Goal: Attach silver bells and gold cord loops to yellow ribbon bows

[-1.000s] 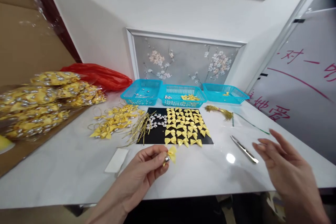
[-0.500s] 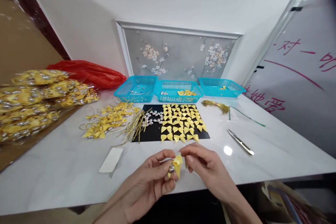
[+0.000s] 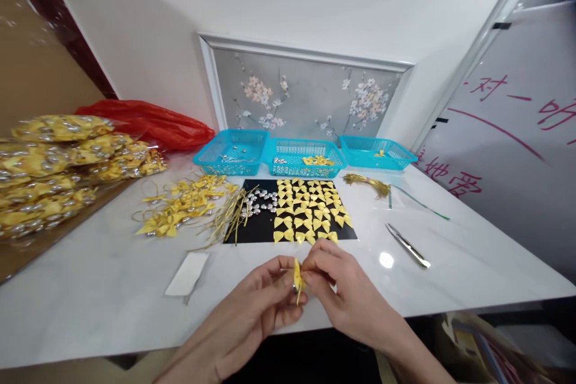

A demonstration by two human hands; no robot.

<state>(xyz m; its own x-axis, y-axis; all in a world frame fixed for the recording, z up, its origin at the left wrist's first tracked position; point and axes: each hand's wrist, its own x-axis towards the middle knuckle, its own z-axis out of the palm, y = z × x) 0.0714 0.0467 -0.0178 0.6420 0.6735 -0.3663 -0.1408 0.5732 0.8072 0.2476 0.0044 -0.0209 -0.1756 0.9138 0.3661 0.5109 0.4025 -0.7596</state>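
We see the left hand on the near side of the black mat, grasping a yellow bow between thumb and fingers; a silver bell shows at the bow's left face; the right hand meets the bow from the other side, thumb and forefinger drawn together against it, though we cannot tell whether they pinch it, their tips being partly hidden; the bow is thus above the table, just nearer to us than the mat.

On the mat's right part we find rows of bows; on its left part, loose bells; across its left edge, gold ties; left of the mat, a heap of finished bows and, farther off, packed bags; near its front left corner, a white card.

Right of the mat we note a pointed metal tool, a bundle of ties and a green strip; behind it, in a line, the left basket, the middle basket and the right basket, all blue; beyond these, a flower picture.
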